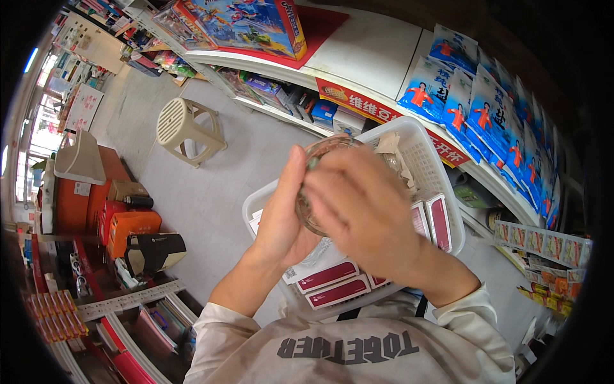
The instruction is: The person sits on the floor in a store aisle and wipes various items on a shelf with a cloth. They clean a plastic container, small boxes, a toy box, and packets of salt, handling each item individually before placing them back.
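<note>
My left hand (280, 228) is wrapped around a round, clear, glass-like vessel (307, 218), with the thumb along its side. Over the vessel's mouth lies my right hand (364, 206), motion-blurred, its fingers bent down against or inside the rim. Whether those fingers grip anything is hidden. Below both hands is a white plastic basket (453, 211). It holds several white and dark red boxes (338, 290), some by its front rim and others at the right. Crumpled brownish paper (391, 144) and something clear lie in its far corner.
A beige plastic stool (187, 127) stands on the grey floor (163, 192). A white shelf (369, 62) runs along the far right, bearing blue salt bags (494, 115) and a toy box (249, 24). Orange boxes (134, 230) and stocked shelves (129, 336) are on the left.
</note>
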`<state>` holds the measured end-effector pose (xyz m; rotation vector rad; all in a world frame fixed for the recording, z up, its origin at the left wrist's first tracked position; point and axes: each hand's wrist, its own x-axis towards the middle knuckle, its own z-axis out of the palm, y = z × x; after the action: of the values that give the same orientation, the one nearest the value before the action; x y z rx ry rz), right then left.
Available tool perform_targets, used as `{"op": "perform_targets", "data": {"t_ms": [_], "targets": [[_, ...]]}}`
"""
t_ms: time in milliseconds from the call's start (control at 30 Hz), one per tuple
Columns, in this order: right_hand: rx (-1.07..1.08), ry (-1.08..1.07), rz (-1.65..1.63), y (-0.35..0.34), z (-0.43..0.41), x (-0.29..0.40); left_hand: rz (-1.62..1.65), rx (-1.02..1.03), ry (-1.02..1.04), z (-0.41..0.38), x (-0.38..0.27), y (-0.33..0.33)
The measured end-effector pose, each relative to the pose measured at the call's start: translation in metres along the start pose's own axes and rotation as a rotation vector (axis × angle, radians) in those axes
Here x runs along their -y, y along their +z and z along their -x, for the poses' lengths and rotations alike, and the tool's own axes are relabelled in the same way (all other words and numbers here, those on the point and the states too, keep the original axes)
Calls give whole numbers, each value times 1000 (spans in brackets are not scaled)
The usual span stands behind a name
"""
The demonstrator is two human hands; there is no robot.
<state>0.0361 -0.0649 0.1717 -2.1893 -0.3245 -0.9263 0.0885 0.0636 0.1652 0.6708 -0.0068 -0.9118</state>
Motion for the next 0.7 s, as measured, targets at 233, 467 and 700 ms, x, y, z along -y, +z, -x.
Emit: {"op": "perform_targets", "data": {"t_ms": [233, 467, 700], "targets": [[245, -30, -23, -29, 17, 7, -34, -9, 56, 0, 1, 2], [227, -19, 251, -44, 34, 29, -15, 74, 113, -3, 3, 7], [60, 5, 204, -24, 51, 16, -348, 153, 236, 5, 10, 10]]}}
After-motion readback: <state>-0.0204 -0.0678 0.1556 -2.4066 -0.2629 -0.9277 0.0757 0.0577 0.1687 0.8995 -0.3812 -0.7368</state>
